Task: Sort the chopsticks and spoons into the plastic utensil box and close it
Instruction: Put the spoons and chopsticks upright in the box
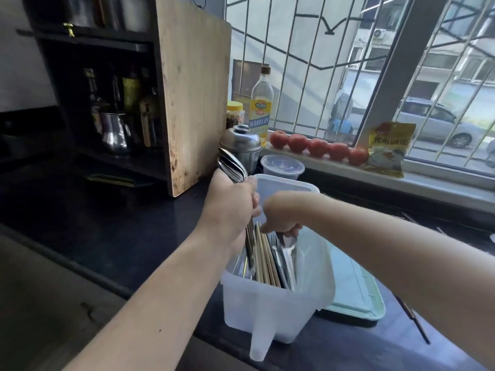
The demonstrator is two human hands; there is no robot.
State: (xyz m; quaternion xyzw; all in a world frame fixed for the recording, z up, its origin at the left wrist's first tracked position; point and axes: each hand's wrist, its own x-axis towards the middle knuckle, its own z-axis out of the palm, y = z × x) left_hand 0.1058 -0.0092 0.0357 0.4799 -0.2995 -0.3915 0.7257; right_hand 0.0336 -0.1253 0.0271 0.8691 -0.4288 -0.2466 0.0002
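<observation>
While the left hand is gripping a bundle of metal spoons with the fingers curled tight round the handles, the bowls are sticking up above the fist in the middle of the frame. The right hand is reaching down into the plastic utensil box, fingers bent round the top of a metal utensil; I cannot tell if it is a spoon. The box is standing on the dark counter at lower centre, with wooden chopsticks standing inside beside the steel pieces. Its pale green lid is lying flat just to the right, so the box is not yet closed. I think the bundle could slip or splay if the grip is loosening, and the light box could tip if the hands are pressing on one wall. On the yellow packet at the window sill I am reading 食用; the label of the oil bottle is too blurred to read surely.
</observation>
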